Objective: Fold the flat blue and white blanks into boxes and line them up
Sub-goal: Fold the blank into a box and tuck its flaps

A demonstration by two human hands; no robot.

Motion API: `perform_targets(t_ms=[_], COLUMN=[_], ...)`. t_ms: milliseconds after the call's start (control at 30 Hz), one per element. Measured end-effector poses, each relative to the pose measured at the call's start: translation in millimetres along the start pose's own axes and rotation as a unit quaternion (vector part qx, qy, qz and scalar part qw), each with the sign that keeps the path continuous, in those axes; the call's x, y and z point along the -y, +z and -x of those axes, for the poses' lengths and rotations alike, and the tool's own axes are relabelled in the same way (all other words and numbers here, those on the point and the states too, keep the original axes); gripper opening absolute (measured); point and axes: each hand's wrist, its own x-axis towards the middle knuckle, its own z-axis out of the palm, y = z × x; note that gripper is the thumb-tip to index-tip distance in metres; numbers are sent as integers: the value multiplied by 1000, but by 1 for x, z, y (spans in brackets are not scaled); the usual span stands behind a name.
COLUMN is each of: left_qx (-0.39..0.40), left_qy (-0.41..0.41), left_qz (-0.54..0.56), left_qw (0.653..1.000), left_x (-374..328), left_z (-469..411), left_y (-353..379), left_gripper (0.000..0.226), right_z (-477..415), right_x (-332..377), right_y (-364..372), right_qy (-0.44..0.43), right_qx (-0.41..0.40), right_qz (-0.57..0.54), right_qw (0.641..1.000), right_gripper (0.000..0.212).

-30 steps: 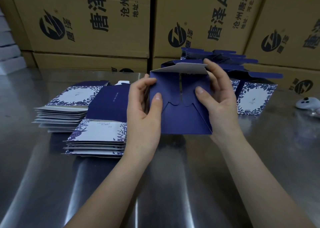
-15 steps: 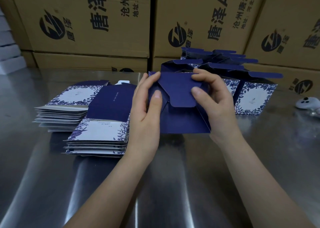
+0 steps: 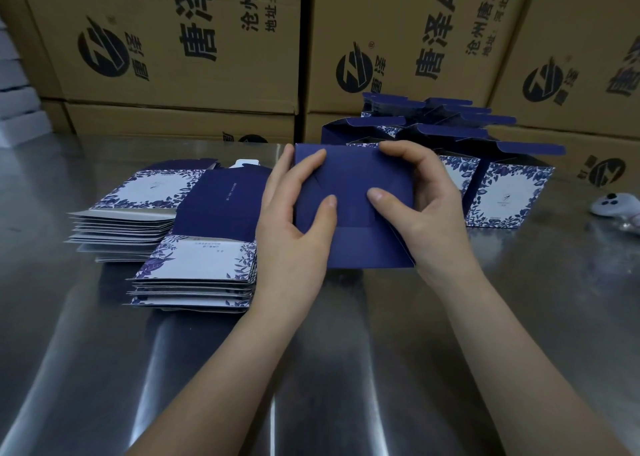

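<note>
Squarely in front, a dark blue box with its flaps folded in.
The left hand grips its left edge and the right hand curls over its top right corner, with both thumbs pressing the flaps. Flat blanks lie stacked on the tabletop to its left, and finished boxes stand behind.

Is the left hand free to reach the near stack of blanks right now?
Probably, once it lets go: left hand grips the box, and the stack lies right beside it, nothing between.
</note>
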Motion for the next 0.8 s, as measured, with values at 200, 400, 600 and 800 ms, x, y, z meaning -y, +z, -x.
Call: perform_targets(t_ms=[200,400,600,800], left_qx=[4,13,3,-15], left_qy=[-7,-2,1,-23], left_qz=[18,11,13,38], left_qw=[1000,1000,1000,999], left_x=[-4,-4,-2,3], left_z=[1,1,1,1], left_y=[0,-2,-2,-1], left_gripper=[44,54,68,81], right_z=[2,2,2,2], right_x=[7,9,6,4], right_y=[-7,-8,-5,0], right_qy=[13,10,-3,-20], right_qx=[72,75,49,26], right_qz=[72,95,142,193], right_qw=[995,993,989,981], right_gripper=[58,75,77,76])
